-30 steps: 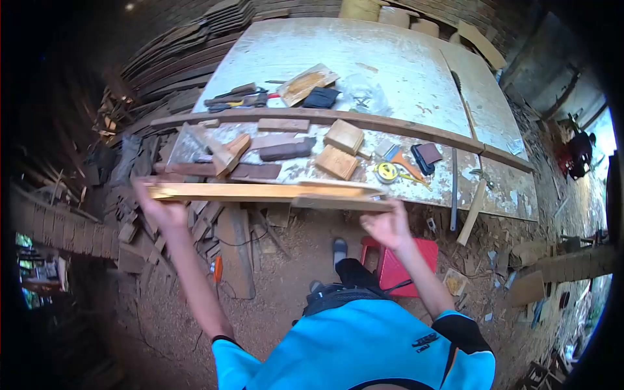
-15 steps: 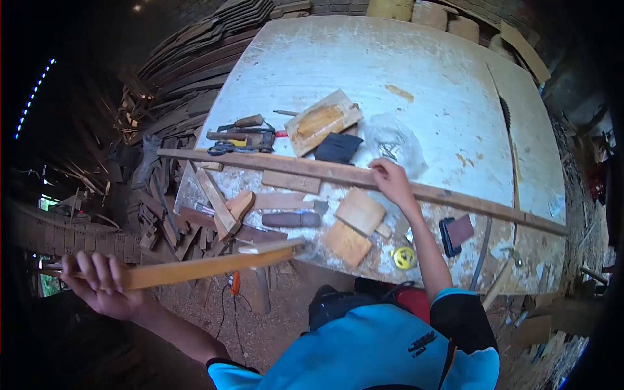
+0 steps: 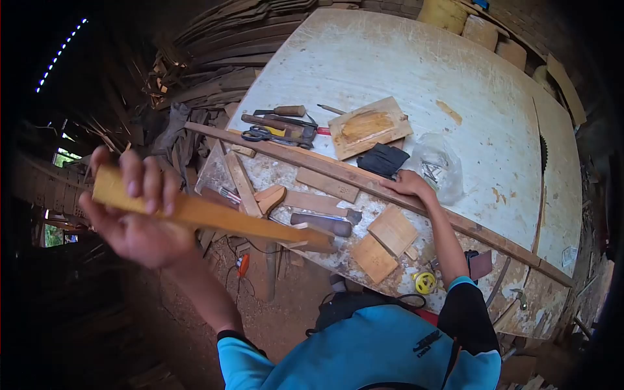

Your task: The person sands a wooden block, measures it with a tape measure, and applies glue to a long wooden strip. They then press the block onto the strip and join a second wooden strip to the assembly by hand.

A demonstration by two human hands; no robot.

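My left hand (image 3: 153, 218) is wrapped round the near end of a long wooden piece (image 3: 231, 221), raised left of the table. Its far end reaches over the table's front edge, beside a dark-handled tool (image 3: 322, 224); a small light wood sliver (image 3: 312, 229) shows at that end. My right hand (image 3: 415, 184) is closed over a long wooden batten (image 3: 481, 233) that lies across the table, its fingers at the batten's edge. Just behind those fingers are a black cloth (image 3: 383, 159) and a clear plastic bag (image 3: 439, 166) with small metal pieces inside.
On the worktable (image 3: 364, 58) lie scissors (image 3: 257, 133), a stained wooden block (image 3: 369, 128), two small boards (image 3: 393, 231), a yellow tape measure (image 3: 425, 282) and a hammer (image 3: 520, 298). Stacked planks (image 3: 227, 39) stand behind on the left. An orange object with a cord (image 3: 243, 265) is on the floor.
My left hand has come up and to the right, tilting the wooden piece's near end upward. My right hand's fingers have flattened onto the batten. The whole view has shifted.
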